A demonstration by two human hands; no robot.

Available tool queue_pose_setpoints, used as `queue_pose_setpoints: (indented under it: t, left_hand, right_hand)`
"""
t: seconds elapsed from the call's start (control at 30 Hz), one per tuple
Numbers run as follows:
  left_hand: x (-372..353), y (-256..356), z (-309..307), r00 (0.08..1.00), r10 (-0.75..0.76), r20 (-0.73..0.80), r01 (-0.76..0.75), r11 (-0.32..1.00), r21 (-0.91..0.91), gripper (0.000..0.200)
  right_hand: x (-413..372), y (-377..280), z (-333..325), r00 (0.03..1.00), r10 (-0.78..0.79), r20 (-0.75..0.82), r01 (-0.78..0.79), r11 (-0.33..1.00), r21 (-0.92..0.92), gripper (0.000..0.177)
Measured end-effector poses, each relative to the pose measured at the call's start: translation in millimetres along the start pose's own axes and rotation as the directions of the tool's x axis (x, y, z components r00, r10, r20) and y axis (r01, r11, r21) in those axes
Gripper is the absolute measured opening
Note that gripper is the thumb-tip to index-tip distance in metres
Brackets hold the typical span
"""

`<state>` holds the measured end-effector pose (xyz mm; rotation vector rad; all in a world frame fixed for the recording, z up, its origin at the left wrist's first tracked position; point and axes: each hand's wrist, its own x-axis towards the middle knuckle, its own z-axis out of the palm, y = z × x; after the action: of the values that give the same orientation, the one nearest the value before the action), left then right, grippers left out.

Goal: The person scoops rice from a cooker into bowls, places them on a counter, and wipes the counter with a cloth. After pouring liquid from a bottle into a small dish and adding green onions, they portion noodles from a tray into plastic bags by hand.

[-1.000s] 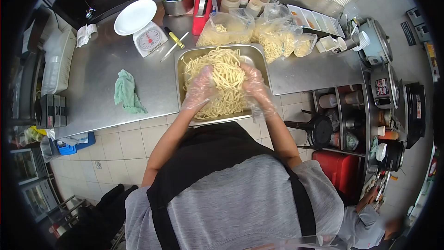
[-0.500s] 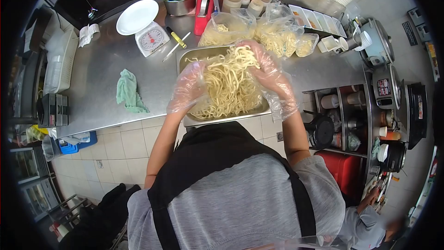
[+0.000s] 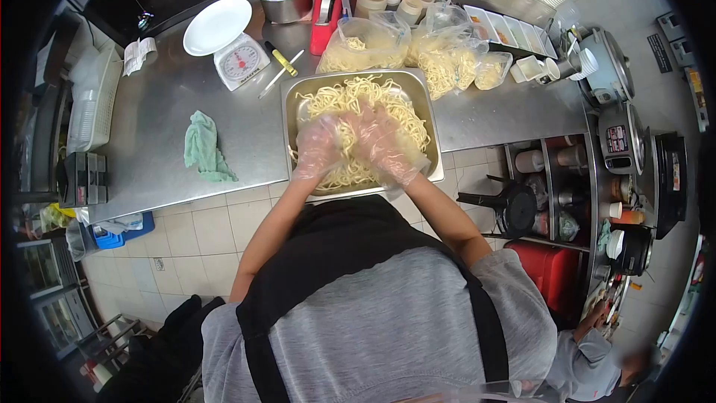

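L hand [image 3: 321, 143] & R hand [image 3: 382, 139] in plastic gloves [image 3: 405, 169], close together amid noodles [image 3: 412, 123] in s/steel tray [image 3: 412, 86], w/ fingers blurred, can't tell if gripping, noodle bags [image 3: 447, 71] just behind

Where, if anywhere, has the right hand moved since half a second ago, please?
Yes: against the metal tray, the right hand has moved left and toward the black apron.

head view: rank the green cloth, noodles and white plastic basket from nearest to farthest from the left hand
1. Noodles: touching the left hand, in the metal tray.
2. Green cloth: on the counter, to the hand's left.
3. White plastic basket: farther left, beyond the cloth.
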<state>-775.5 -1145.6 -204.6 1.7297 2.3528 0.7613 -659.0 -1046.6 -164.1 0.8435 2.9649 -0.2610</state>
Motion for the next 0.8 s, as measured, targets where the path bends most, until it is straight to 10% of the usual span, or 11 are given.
queue_pose_setpoints:
  t: [0.13, 0.23, 0.3, 0.6, 0.7, 0.8]
  left_hand:
    - [4.0, 12.3, -36.1, 0.987, -0.157, -0.040, 0.125, 0.895, -0.428, 0.052]
    - [12.4, 43.2, -87.7, 0.987, -0.075, -0.140, -0.013, 0.840, -0.542, 0.049]
    - [18.3, 59.4, -117.0, 0.989, -0.073, -0.132, -0.027, 0.778, -0.628, 0.056]
    - [41.2, 114.8, -206.7, 0.892, 0.123, -0.435, -0.402, 0.655, -0.640, 0.063]
    - [40.7, 108.8, -206.0, 0.919, 0.157, -0.361, -0.354, 0.730, -0.585, 0.064]
    - [35.2, 82.5, -178.3, 0.990, 0.109, -0.090, -0.139, 0.861, -0.489, 0.066]
  right_hand:
    - [-4.0, 33.8, 2.2, 0.948, -0.044, -0.314, 0.268, 0.642, 0.718, 0.067]
    - [-0.3, 44.2, -41.0, 0.870, -0.139, -0.472, 0.340, 0.864, 0.372, 0.056]
    - [-4.2, 36.6, -96.7, 0.914, -0.097, -0.393, 0.342, 0.704, 0.622, 0.054]
    - [-41.7, 17.0, -218.3, 0.727, -0.052, -0.684, 0.479, 0.753, 0.452, 0.064]
    - [-43.3, 5.9, -209.0, 0.769, 0.081, -0.634, 0.541, 0.446, 0.713, 0.067]
    - [-26.1, 29.6, -170.5, 0.871, -0.096, -0.482, 0.463, 0.488, 0.740, 0.061]
